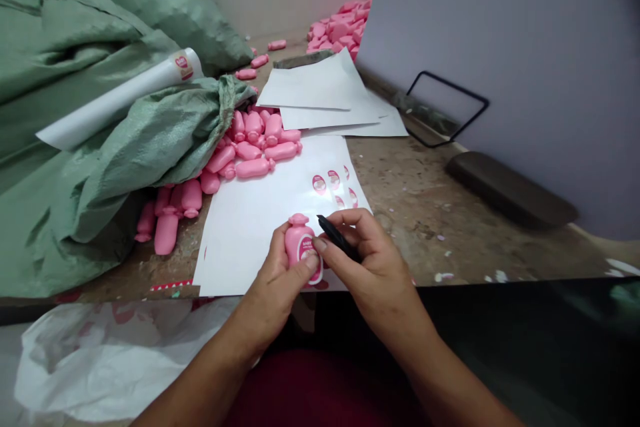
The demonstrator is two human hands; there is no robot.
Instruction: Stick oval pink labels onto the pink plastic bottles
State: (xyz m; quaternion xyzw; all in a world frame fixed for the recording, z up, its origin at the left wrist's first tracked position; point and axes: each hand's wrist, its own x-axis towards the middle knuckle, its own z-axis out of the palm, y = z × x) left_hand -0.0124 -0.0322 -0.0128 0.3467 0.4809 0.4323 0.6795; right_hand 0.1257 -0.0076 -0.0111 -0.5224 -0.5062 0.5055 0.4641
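A pink bottle (pixel 295 237) with an oval label (pixel 307 245) on its front stands upright in my left hand (pixel 280 273), whose thumb lies across the label. My right hand (pixel 367 247) is closed round a black pen-like tool (pixel 341 240), its tip pointing up and left. The right thumb and fingertips touch the label's right edge. Under both hands lies a white sticker sheet (pixel 240 227), with several round pink stickers (pixel 319 184) near its right side. Several more pink bottles (pixel 253 168) are heaped on the sheet's upper left part.
A green sack (pixel 165 127) spills bottles at the left, with a white roll (pixel 120 100) on it. White sheets (pixel 320 87) lie farther back, before a pink pile (pixel 340 30). A grey panel with a black wire handle (pixel 470 121) and a dark block (pixel 510 190) are right.
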